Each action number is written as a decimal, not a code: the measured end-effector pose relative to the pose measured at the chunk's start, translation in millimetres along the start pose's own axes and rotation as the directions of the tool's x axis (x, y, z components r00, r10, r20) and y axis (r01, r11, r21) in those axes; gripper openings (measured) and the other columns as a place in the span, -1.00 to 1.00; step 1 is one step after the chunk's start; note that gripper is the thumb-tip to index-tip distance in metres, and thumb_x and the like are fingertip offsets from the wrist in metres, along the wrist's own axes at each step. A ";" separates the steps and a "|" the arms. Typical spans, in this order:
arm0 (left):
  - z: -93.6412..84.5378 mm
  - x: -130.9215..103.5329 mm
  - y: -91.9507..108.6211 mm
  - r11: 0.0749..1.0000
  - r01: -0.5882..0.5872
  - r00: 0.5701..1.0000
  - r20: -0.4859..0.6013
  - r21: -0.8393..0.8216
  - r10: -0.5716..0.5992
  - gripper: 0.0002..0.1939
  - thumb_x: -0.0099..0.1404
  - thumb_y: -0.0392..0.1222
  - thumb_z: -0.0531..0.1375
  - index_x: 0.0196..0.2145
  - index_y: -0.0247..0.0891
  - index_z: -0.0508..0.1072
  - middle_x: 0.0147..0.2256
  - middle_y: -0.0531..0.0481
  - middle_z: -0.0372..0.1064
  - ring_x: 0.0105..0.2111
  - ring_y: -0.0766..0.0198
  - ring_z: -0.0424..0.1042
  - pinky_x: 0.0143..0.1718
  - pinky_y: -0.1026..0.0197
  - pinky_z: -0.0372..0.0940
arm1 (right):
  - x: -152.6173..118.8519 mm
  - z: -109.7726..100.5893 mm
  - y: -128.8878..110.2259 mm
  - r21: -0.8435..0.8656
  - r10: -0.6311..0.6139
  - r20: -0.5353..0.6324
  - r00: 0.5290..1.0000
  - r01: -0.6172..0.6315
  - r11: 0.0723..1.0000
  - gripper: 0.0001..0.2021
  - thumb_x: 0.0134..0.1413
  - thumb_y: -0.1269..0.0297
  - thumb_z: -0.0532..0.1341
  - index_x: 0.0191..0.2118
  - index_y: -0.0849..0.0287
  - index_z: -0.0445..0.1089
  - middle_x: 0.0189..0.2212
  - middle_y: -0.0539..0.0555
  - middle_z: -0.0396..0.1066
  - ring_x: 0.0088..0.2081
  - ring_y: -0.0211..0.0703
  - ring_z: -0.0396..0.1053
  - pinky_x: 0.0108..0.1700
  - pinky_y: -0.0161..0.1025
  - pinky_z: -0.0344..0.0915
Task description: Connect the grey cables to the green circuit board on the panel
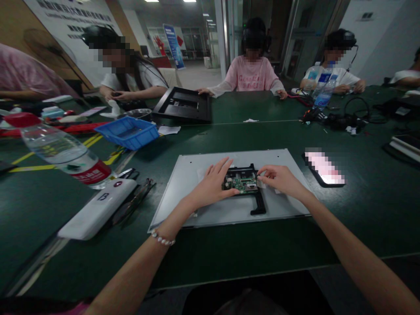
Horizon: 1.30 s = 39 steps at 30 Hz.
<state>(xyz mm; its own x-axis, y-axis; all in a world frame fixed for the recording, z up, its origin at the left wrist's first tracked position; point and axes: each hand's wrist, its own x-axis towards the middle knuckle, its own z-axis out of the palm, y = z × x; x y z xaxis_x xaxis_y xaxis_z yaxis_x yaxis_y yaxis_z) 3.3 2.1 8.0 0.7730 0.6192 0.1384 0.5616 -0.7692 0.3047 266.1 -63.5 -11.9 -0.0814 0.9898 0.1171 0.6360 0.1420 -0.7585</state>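
Observation:
A flat light-grey panel point(210, 216) lies on the table before me. On its middle rests a green circuit board point(242, 185) set in a black plastic bracket point(260, 204). My left hand point(213, 183) lies over the left side of the bracket, fingers stretched and thumb along the board's lower edge. At the bracket's right edge, thumb and index finger of my right hand point(278, 178) are pinched together. Whatever lies between those fingertips is too small to make out. A pale tape-like scrap point(261, 183) shows just below them.
Right of the panel lies a lit phone point(324, 168). On the left are a white power bank point(98, 210), eyeglasses point(134, 201), a tilted water bottle point(68, 153) and a blue basket point(127, 133). Across the table, a person's hand point(205, 91) touches a black housing point(183, 105); several people sit around.

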 end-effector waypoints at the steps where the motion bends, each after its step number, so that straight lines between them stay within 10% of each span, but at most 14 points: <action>1: -4.6 0.8 -2.2 1.000 -0.004 0.999 -0.037 -0.008 0.004 -0.23 0.31 0.17 0.02 0.31 -0.22 -0.16 0.32 -0.18 -0.22 0.29 -0.02 -0.16 0.27 -0.10 -0.16 | 0.0 -1.2 -0.7 0.008 -0.011 -0.034 0.999 0.011 1.000 -0.74 0.06 0.13 0.19 -0.21 0.15 0.47 -0.50 0.03 0.45 -0.50 -0.24 0.34 -0.42 -0.29 0.22; 7: -35.4 -0.8 -43.4 0.988 0.150 0.935 -0.322 -0.028 -0.151 -0.62 0.37 -0.02 -0.04 -0.03 -0.28 0.38 -0.03 -0.15 0.31 -0.08 0.14 0.34 0.02 0.07 0.22 | -1.1 -4.1 -3.1 0.015 -0.021 -0.150 0.988 0.024 1.000 -0.75 0.11 0.14 0.13 -0.25 0.16 0.47 -0.52 0.01 0.45 -0.50 -0.23 0.34 -0.41 -0.28 0.20; 15: -39.1 -15.9 -96.1 0.970 0.214 0.974 -0.045 -0.114 -0.220 -0.55 0.18 0.01 0.13 -0.04 -0.27 0.41 -0.10 -0.13 0.37 -0.35 0.26 0.37 -0.26 0.20 0.27 | -4.9 0.7 -10.8 -0.077 -0.173 -0.106 0.979 0.165 0.983 -0.79 0.16 0.22 0.10 -0.29 0.13 0.46 -0.33 0.04 0.49 -0.35 -0.18 0.38 -0.31 -0.26 0.23; 28: -55.5 -13.5 -69.4 0.797 0.230 0.973 0.126 -0.559 -0.192 -0.69 0.20 0.05 0.17 -0.34 -0.28 0.45 -0.44 0.04 0.37 -0.44 0.34 0.32 -0.37 0.29 0.23 | -8.5 4.8 -18.7 -0.198 -0.234 -0.104 0.967 0.210 0.957 -0.79 0.21 0.27 0.05 -0.25 0.12 0.44 -0.31 0.08 0.46 -0.31 -0.14 0.37 -0.23 -0.20 0.24; 39: -46.9 -10.6 -65.5 0.917 0.253 0.956 0.225 -0.308 -0.188 -0.66 0.18 0.06 0.15 -0.29 -0.27 0.50 -0.41 -0.02 0.45 -0.42 0.26 0.40 -0.37 0.28 0.25 | -9.3 9.4 -21.5 -0.261 -0.249 -0.058 0.967 0.226 0.939 -0.78 0.21 0.32 0.04 -0.16 0.09 0.43 -0.18 0.08 0.45 -0.19 -0.10 0.39 -0.18 -0.16 0.29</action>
<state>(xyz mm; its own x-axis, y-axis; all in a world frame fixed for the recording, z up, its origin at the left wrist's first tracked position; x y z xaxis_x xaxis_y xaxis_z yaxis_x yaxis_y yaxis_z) -55.6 53.3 30.8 0.6999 0.7009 -0.1374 0.6197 -0.5002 0.6048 246.0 -75.6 -2.7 -0.1927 0.9208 0.3392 0.7785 0.3539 -0.5184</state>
